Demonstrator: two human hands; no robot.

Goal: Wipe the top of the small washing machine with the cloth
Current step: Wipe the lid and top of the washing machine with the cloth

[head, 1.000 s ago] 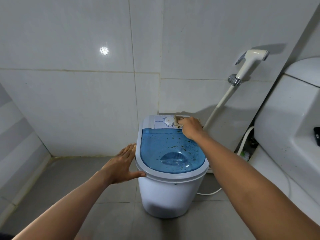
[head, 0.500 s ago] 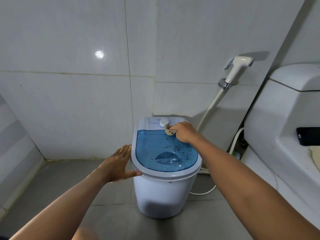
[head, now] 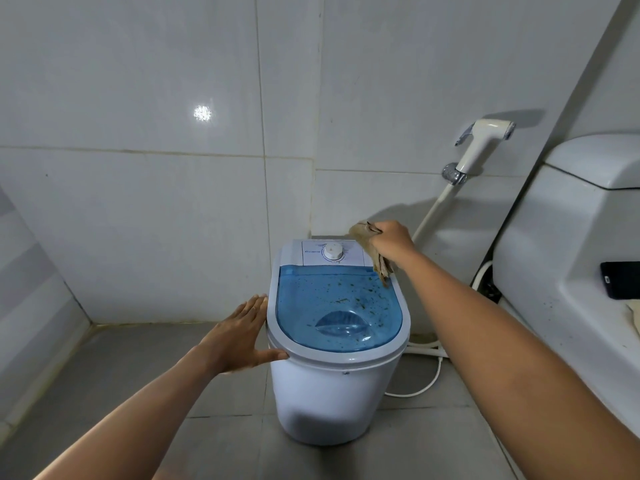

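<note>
One washer (head: 332, 393), one lid (head: 339, 310), one dial (head: 333, 252) and one cloth (head: 372, 251) are being counted. Two hands, left (head: 239, 336) and right (head: 393, 242), are being seen, with one sprayer (head: 485, 142), one toilet (head: 568, 271) and one phone (head: 621, 280).

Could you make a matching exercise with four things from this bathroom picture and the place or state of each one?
Things:
1. cloth
2. left hand
3. blue lid
4. spray nozzle

Places or states:
A. hangs on the wall
B. speckled with dark bits
C. gripped in the right hand
D. flat against the washing machine

Pairs: 1-C, 2-D, 3-B, 4-A
</note>
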